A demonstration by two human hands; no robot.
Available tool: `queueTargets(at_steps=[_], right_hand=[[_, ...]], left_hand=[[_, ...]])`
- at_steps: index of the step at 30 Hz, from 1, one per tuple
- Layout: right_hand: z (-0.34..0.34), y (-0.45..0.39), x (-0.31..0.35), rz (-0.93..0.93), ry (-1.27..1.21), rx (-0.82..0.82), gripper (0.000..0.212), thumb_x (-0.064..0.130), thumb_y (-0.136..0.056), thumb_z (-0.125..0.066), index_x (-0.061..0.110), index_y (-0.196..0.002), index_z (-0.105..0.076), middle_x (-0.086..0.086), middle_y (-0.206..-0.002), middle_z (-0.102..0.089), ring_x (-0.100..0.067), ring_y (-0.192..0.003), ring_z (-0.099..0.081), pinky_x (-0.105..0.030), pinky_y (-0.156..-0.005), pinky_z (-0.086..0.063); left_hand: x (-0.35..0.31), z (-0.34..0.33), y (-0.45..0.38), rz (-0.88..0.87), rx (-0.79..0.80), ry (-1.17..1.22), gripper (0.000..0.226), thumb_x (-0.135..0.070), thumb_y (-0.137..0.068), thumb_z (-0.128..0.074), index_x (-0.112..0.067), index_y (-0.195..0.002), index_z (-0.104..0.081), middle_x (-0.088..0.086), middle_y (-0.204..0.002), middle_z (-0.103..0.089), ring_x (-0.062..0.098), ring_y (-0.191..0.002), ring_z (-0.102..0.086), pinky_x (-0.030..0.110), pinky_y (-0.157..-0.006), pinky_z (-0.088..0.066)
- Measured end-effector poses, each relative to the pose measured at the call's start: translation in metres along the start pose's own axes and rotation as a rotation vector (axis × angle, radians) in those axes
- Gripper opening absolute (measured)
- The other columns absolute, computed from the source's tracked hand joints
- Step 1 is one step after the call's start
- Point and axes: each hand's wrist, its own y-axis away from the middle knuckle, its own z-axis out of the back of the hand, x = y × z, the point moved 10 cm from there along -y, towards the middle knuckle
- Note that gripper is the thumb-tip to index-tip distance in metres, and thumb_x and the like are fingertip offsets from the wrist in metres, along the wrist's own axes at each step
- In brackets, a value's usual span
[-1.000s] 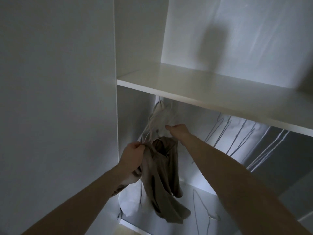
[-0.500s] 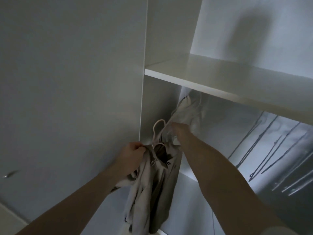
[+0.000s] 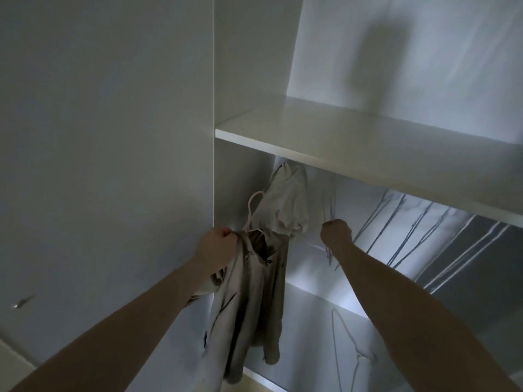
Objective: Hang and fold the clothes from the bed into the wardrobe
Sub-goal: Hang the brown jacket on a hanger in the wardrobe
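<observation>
A beige garment (image 3: 254, 292) hangs from a pale hanger whose hook (image 3: 253, 205) sticks up beside the wardrobe's left wall. My left hand (image 3: 216, 247) grips the garment at its collar. A lighter cloth piece (image 3: 288, 205) hangs just behind it under the shelf. My right hand (image 3: 335, 232) is closed round thin wire hangers (image 3: 329, 210) that hang to the right of the lighter piece. The rail itself is hidden by the shelf.
A white shelf (image 3: 353, 159) spans the wardrobe above my hands. Several bare wire hangers (image 3: 410, 224) hang further right. One loose wire hanger (image 3: 351, 346) lies on the wardrobe floor. The wardrobe's side panel (image 3: 113, 165) fills the left.
My right hand left the garment's hanger and moved right to the wire hangers. My left hand kept its grip on the collar. The view shifted slightly.
</observation>
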Motion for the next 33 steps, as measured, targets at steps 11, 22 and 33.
queueTargets(at_steps=[11,22,33], right_hand=[[0.053,0.013,-0.008,0.072,0.028,-0.011,0.017,0.017,-0.104,-0.045,0.008,-0.092,-0.054,-0.012,-0.098,-0.057,-0.022,-0.090,-0.053,-0.025,-0.077,-0.039],[0.081,-0.003,-0.053,0.022,0.060,-0.039,0.018,0.017,-0.102,-0.046,0.006,-0.096,-0.059,-0.007,-0.085,-0.063,-0.022,-0.074,-0.061,-0.024,-0.067,-0.049],[0.063,-0.029,-0.089,-0.039,-0.079,0.017,0.018,0.019,-0.099,-0.061,0.003,-0.093,-0.068,-0.012,-0.072,-0.073,-0.022,-0.060,-0.075,-0.038,-0.068,-0.066]], left_hand=[[-0.108,-0.076,-0.061,-0.057,0.047,0.150,0.025,-0.018,-0.099,-0.049,-0.005,-0.090,-0.068,0.018,-0.094,-0.070,0.036,-0.095,-0.066,0.036,-0.082,-0.050],[-0.155,-0.118,-0.116,-0.026,-0.010,0.147,0.049,-0.041,-0.095,-0.046,-0.029,-0.140,-0.059,0.009,-0.136,-0.062,0.037,-0.124,-0.056,0.033,-0.102,-0.044],[-0.177,-0.156,-0.150,-0.116,-0.052,0.061,0.019,-0.011,-0.103,-0.042,-0.018,-0.096,-0.059,0.000,-0.082,-0.055,0.015,-0.070,-0.045,0.012,-0.047,-0.030]])
